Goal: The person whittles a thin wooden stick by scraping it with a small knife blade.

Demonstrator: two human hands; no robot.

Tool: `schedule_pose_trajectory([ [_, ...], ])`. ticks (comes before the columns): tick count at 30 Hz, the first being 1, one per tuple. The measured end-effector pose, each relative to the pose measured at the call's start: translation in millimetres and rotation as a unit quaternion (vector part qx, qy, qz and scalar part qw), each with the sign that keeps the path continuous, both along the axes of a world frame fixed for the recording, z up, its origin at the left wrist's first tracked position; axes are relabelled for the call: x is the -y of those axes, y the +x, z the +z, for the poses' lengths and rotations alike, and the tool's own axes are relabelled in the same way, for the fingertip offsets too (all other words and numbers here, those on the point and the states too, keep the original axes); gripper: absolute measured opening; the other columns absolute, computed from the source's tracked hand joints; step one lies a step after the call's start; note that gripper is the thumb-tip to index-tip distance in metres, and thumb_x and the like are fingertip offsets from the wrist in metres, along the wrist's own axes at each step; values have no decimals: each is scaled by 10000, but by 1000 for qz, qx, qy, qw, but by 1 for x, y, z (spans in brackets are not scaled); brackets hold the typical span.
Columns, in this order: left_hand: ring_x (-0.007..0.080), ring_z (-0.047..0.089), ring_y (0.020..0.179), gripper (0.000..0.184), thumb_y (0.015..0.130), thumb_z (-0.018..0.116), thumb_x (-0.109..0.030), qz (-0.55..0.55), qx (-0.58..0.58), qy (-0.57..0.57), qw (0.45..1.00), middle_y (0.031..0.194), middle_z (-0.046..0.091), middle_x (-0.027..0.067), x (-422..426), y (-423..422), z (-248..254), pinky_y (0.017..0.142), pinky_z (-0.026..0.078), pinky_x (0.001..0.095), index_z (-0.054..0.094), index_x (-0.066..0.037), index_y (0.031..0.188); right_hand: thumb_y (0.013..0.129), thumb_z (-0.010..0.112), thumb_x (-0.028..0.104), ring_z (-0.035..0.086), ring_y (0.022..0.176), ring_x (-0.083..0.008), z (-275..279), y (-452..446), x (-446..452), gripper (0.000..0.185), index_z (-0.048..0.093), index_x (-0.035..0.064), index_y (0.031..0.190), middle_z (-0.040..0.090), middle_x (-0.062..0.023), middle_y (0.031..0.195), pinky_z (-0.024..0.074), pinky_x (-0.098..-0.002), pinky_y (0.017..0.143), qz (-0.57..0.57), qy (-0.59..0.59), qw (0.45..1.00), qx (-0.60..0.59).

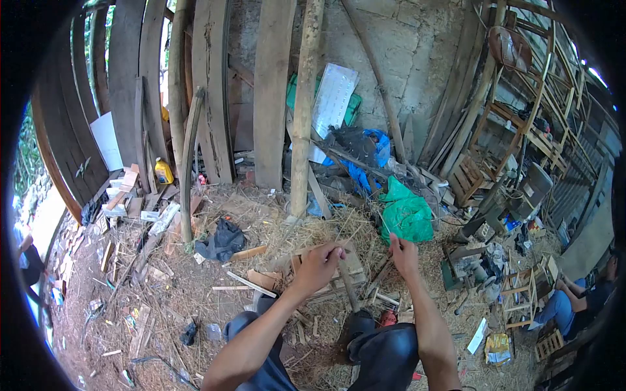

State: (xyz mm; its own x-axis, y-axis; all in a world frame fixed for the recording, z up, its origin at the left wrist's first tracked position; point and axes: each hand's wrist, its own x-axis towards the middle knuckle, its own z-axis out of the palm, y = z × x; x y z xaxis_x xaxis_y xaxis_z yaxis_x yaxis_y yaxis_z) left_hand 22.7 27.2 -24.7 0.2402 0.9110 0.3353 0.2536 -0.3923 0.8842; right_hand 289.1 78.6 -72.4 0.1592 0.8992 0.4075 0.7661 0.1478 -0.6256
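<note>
My left hand (317, 267) is raised in front of me with its fingers curled into a pinch. Whatever it holds, if anything, is too fine to make out. To its right, my right hand (405, 255) is also closed, thumb against the fingers, and what may be in it is too small to name. Below and between the hands stands a wooden block (352, 266), with a wooden handle (349, 290) slanting in front of it. Just beyond my right hand lies a green plastic sack (407, 212) on the straw.
A wooden post (303, 130) rises ahead of me. A black cloth or bag (223, 240) lies on the littered ground at left, near a yellow bottle (163, 171). On the right, another person (580, 296) sits by a small wooden frame (518, 296). Wooden frames (528, 130) are stacked behind.
</note>
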Motion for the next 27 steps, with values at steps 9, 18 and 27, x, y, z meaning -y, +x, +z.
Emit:
schedule_pose_trajectory([
  [9,97,432,631,223,950,436,-178,-87,124,-148,977,684,479,1,-6,8,2,594,376,281,575,-30,858,911,548,340,541,539,-301,65,-74,49,377,619,9,746,535,-161,570,404,-398,528,172,15,984,38],
  [18,56,408,646,248,975,428,-231,-117,185,-272,937,702,452,-24,8,1,9,578,348,219,560,-40,888,926,528,307,481,497,-228,14,-7,6,364,612,-9,766,509,-109,546,377,-367,513,-8,14,999,-51],
  [27,58,391,634,242,974,427,-231,-97,148,-173,969,685,421,-36,-2,9,7,562,342,230,561,-43,898,908,552,296,561,537,-294,64,-67,45,311,626,1,842,567,-178,623,417,-383,524,204,60,973,87],
])
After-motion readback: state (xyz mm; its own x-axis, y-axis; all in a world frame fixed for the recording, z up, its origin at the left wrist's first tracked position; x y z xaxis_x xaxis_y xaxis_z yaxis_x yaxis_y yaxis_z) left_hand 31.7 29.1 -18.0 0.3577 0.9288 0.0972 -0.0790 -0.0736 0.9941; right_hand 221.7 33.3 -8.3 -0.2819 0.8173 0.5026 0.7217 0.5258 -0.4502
